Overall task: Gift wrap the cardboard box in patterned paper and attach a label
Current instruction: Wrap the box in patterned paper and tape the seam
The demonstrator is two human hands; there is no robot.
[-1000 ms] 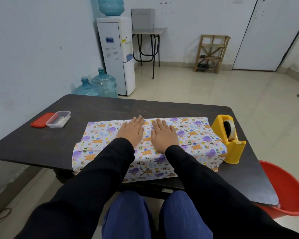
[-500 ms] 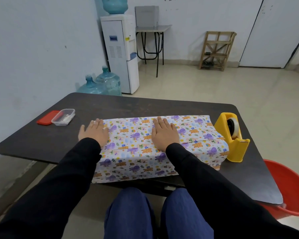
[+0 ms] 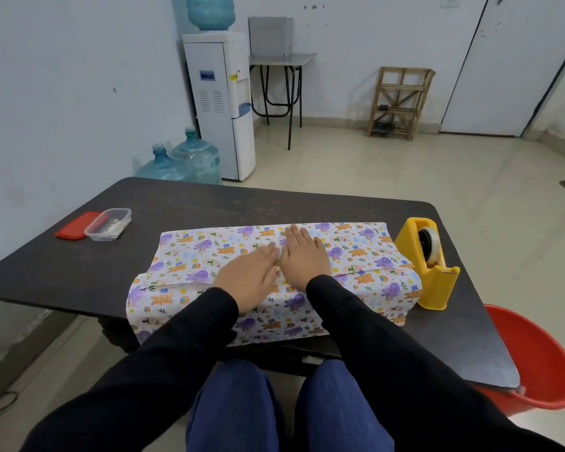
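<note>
The box lies on the dark table (image 3: 209, 203), fully covered by white patterned paper (image 3: 366, 252) with purple and orange animals; no cardboard shows. My left hand (image 3: 248, 275) lies flat on top of the paper near the middle, blurred with motion. My right hand (image 3: 304, 256) presses flat on the paper just to its right, fingers straight and pointing away. The two hands touch side by side. A paper flap hangs over the near side of the box toward my lap.
A yellow tape dispenser (image 3: 429, 262) stands right of the wrapped box. A clear plastic container (image 3: 108, 224) and its red lid (image 3: 74, 225) sit at the table's left. A red bucket (image 3: 535, 363) stands on the floor at the right.
My left hand slid out to the paper's left end, then swept back to the middle beside my right hand. My right hand stayed pressed in place.
</note>
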